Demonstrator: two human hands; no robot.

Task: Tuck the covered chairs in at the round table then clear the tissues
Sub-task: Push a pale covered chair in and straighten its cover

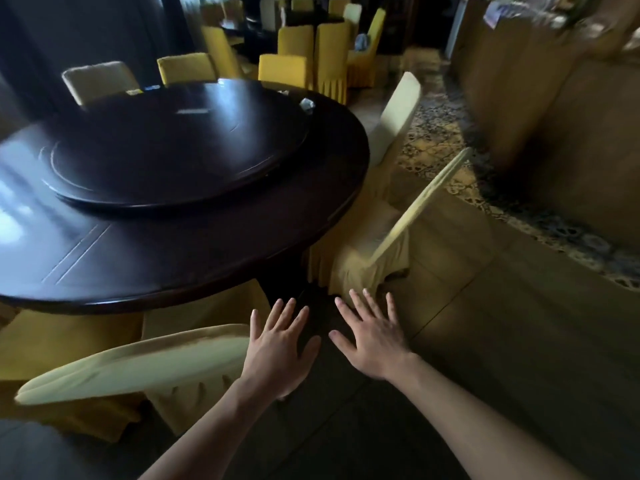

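Two hands, left hand (279, 351) and right hand (373, 336), hover spread wide, each grip empty, beside the round table (194, 261).

The round table (166, 244) fills the left, with a turntable (180, 147) on it; what may be a crumpled tissue (307, 104) lies on the turntable's far right edge. One covered chair (131, 368) stands at the near side, two more chairs (391, 233) to the table's right; further chairs (100, 81) sit behind it.
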